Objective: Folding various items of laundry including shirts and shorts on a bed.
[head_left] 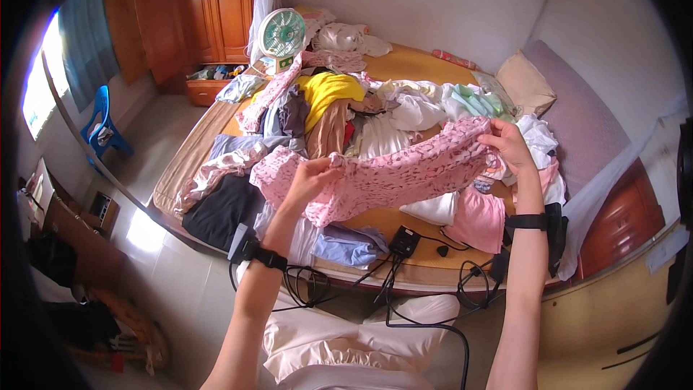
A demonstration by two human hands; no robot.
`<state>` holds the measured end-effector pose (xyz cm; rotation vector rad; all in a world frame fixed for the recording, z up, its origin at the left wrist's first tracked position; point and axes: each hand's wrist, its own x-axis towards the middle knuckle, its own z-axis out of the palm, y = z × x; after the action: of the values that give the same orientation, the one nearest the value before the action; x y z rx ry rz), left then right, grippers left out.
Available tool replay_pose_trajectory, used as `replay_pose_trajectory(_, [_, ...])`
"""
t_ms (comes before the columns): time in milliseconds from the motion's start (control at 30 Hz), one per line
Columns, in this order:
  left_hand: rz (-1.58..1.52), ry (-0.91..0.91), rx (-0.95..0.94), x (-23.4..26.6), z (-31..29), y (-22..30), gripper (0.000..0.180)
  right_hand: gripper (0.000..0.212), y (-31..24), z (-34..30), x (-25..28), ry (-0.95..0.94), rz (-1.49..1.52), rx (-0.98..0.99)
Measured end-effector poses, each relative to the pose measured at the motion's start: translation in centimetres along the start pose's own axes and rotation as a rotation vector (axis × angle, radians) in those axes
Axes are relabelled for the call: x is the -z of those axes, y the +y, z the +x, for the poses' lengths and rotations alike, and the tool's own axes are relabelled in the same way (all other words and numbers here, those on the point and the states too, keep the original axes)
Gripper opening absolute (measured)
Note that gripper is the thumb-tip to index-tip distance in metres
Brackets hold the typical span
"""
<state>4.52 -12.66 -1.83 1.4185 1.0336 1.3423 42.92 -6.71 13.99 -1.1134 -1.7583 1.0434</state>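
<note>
A pink garment (408, 179) with a darker mottled print is stretched out in the air between my hands, over the near part of the bed. My left hand (312, 178) pinches it toward its left end, where some of the cloth hangs past the fingers. At the upper right corner, my right hand (511, 146) grips the edge between thumb and fingers. Below lie a light blue folded garment (350, 245), a black garment (222, 211) and a pink piece of clothing (478, 218). Behind is a loose heap with a yellow cloth (328, 92) and white clothes (415, 112).
A black box (405, 241) with cables sits at the bed's near edge, and cables hang across my lap. A green and white fan (283, 33) stands at the far left of the bed. A beige pillow (525, 83) rests at right, a blue chair (108, 130) at left.
</note>
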Motion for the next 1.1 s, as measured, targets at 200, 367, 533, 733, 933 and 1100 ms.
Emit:
replay_pose_trajectory(200, [0.005,0.209,-0.153,0.8,0.4,1.4,0.02,0.025,2.5,0.3,-0.4,0.151,-0.227,-0.005])
replay_pose_trajectory(367, [0.555,0.309,-0.295,1.7,0.4,3.7,0.023,0.026,2.2,0.1,-1.6,0.148,-0.003,-0.167])
replay_pose_trajectory(533, [0.466,0.174,-0.035,4.0,1.3,2.1,0.019,0.017,5.5,3.6,-2.3,0.019,0.255,-0.191])
replay_pose_trajectory(733, [0.185,0.442,-0.122,5.0,3.3,-0.3,0.015,0.025,9.1,8.9,-5.7,0.099,0.498,-0.167])
replay_pose_trajectory(933, [0.353,0.32,-0.358,-5.3,0.2,0.2,0.012,0.022,11.1,5.5,-1.3,0.51,0.69,-0.063])
replay_pose_trajectory(1100, [0.406,-0.184,-0.178,-14.8,-2.8,-5.4,0.015,0.029,23.3,-2.7,5.9,0.774,0.402,-0.056])
